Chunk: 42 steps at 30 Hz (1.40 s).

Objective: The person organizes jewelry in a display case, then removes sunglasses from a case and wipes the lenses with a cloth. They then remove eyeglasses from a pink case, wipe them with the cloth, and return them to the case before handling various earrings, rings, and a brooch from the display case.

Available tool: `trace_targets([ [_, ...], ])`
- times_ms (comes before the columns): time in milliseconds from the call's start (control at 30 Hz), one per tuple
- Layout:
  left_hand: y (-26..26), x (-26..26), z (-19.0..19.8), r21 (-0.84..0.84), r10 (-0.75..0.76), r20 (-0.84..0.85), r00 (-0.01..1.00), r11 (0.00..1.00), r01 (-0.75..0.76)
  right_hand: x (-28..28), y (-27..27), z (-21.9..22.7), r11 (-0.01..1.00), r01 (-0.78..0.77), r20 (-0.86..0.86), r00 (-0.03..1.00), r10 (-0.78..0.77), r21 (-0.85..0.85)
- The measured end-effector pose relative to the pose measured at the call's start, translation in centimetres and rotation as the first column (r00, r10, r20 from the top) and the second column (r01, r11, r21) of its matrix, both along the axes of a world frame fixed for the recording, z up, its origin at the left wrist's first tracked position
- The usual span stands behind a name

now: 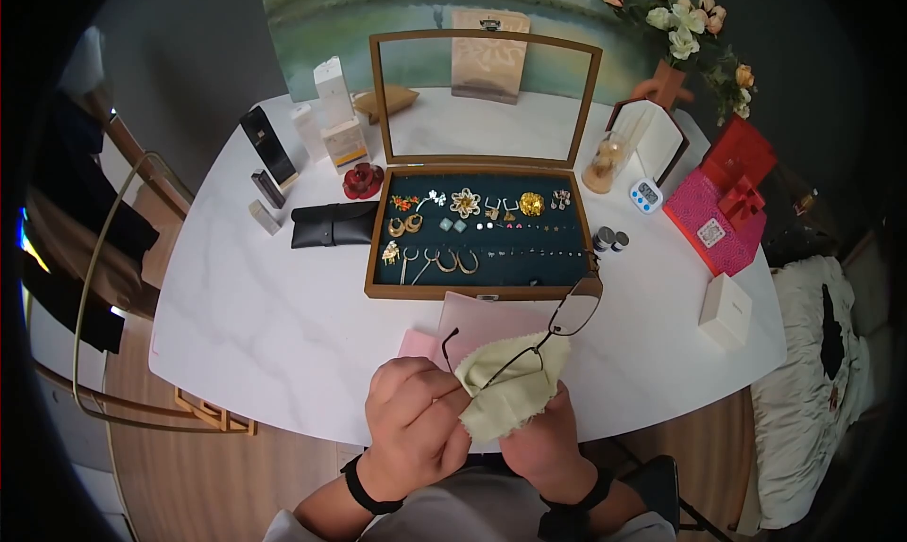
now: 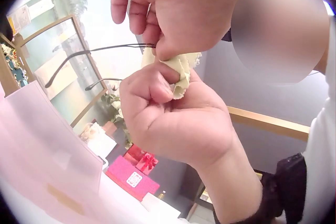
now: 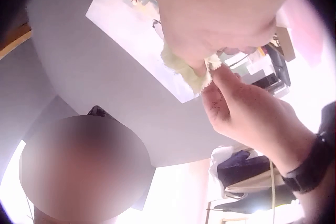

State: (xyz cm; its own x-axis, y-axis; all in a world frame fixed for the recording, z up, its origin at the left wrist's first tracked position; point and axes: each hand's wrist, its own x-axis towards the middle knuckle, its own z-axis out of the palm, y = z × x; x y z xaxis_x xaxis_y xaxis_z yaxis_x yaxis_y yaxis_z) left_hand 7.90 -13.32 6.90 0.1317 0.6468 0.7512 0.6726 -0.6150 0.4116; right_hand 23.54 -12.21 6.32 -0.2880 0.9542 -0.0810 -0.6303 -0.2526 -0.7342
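Note:
A pale green cloth [image 1: 510, 391] with a zigzag edge is folded around part of a pair of thin dark-framed glasses [image 1: 576, 312]. One lens sticks out at the upper right, and a temple tip rises at the left. My left hand [image 1: 416, 419] pinches the cloth's left edge with curled fingers. From below and the right, my right hand [image 1: 548, 443] grips the cloth, partly hidden by it. In the left wrist view, the cloth [image 2: 181, 71] shows between both hands, with a dark temple [image 2: 79, 55] extending left. The fabric [image 3: 191, 74] covers the other lens.
Behind the hands stands an open jewelry box [image 1: 373, 292] with earrings and brooches. Pink sheets [image 1: 463, 320] lie before it. A black case [image 1: 331, 226], small boxes and a red flower ornament are at left; a timer [image 1: 646, 195], pink box [image 1: 713, 221] and white box [image 1: 726, 312] are at right.

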Motion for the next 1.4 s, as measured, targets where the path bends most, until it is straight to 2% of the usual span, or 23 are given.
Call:
trace_targets([
  [67,0.0,-0.1,0.2,-0.006,-0.007,0.010,1.000,1.000,0.008,0.4,0.2,-0.1,0.999,-0.003,0.052,0.999,0.001,0.042],
  [133,0.0,-0.3,0.4,-0.015,-0.016,0.020,1.000,1.000,0.016,1.1,0.4,-0.1,0.987,-0.065,0.256,0.966,0.026,0.144],
  [167,0.1,-0.3,0.5,-0.021,-0.014,0.018,1.000,1.000,0.014,1.3,0.4,-0.1,0.988,-0.064,0.256,0.966,0.026,0.142],
  [233,0.0,-0.3,0.5,-0.027,-0.011,0.016,1.000,1.000,0.012,1.6,0.5,0.0,0.951,-0.067,0.415,0.907,-0.068,0.302],
  [333,-0.1,-0.3,0.3,-0.028,-0.016,0.048,0.999,0.999,0.017,2.0,0.7,0.1,0.914,-0.088,0.470,0.875,-0.119,0.395],
  [400,-0.4,-0.4,0.4,-0.113,-0.034,0.140,0.990,0.992,0.050,2.4,0.9,0.3,0.920,-0.101,0.453,0.887,-0.088,0.378],
  [467,-0.1,-0.2,0.9,-0.114,-0.051,0.175,0.983,0.991,0.072,2.9,0.9,0.3,0.925,-0.116,0.437,0.897,-0.058,0.361],
  [533,-0.2,-0.1,0.9,-0.114,-0.065,0.211,0.975,0.989,0.091,3.2,0.8,0.1,0.902,-0.126,0.525,0.842,-0.122,0.412],
  [600,-0.5,-0.3,0.7,-0.215,-0.064,0.282,0.957,0.968,0.128,3.5,0.7,0.0,0.900,-0.105,0.520,0.841,-0.146,0.423],
  [767,-0.1,-0.5,1.5,-0.193,-0.051,0.273,0.961,0.975,0.107,3.6,0.2,-0.7,0.920,0.000,0.475,0.856,-0.203,0.392],
  [833,-0.1,-0.7,1.4,-0.180,-0.042,0.284,0.958,0.979,0.096,3.9,-0.1,-1.2,0.941,0.064,0.378,0.905,-0.194,0.332],
  [967,0.0,-1.1,1.5,-0.192,-0.042,0.304,0.952,0.976,0.104,5.1,-0.5,-1.7,0.958,0.020,0.298,0.948,-0.108,0.286],
  [1033,0.1,-1.2,1.5,-0.177,-0.045,0.303,0.952,0.979,0.103,5.4,-0.7,-1.8,0.995,0.070,-0.085,0.994,-0.065,0.065],
  [1067,0.1,-1.3,1.4,-0.183,-0.043,0.307,0.951,0.978,0.104,5.6,-0.7,-1.7,0.996,0.065,-0.085,0.995,-0.060,0.064],
  [1133,0.2,-1.4,1.2,-0.187,-0.040,0.312,0.949,0.977,0.102,6.0,-0.6,-1.5,0.984,0.021,0.004,1.000,-0.023,0.179],
  [1367,0.2,-1.5,1.0,-0.169,-0.046,0.323,0.945,0.980,0.106,5.7,-0.7,-1.1,0.993,-0.008,0.017,1.000,0.006,0.119],
  [1400,0.1,-1.5,1.0,-0.163,-0.034,0.325,0.945,0.982,0.091,5.2,-0.7,-0.8,0.987,-0.020,0.132,0.991,-0.001,0.158],
])
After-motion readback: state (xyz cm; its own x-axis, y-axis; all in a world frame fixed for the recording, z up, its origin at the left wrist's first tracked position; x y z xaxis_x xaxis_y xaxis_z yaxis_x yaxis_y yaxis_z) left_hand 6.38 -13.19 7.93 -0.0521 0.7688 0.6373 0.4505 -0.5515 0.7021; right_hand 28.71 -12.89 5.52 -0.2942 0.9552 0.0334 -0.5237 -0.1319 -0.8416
